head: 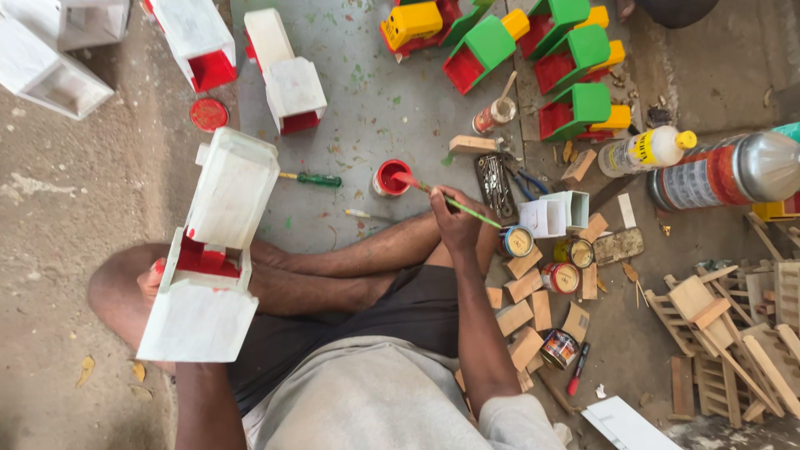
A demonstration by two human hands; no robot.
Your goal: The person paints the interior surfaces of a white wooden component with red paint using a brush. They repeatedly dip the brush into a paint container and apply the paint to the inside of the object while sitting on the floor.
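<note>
My right hand (454, 223) pinches a thin green paintbrush (450, 200), its tip dipped in the red paint tin (390, 177) on the floor; my left hand (152, 279) grips the white wooden toy truck (212, 250) on my knee — light, rigid, wet red inside, so I hold its outer walls

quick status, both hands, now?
Left hand: mostly hidden behind the white toy truck it holds up; grip shape cannot be told.
Right hand: closed on a paintbrush, tip at the red paint tin.
</note>
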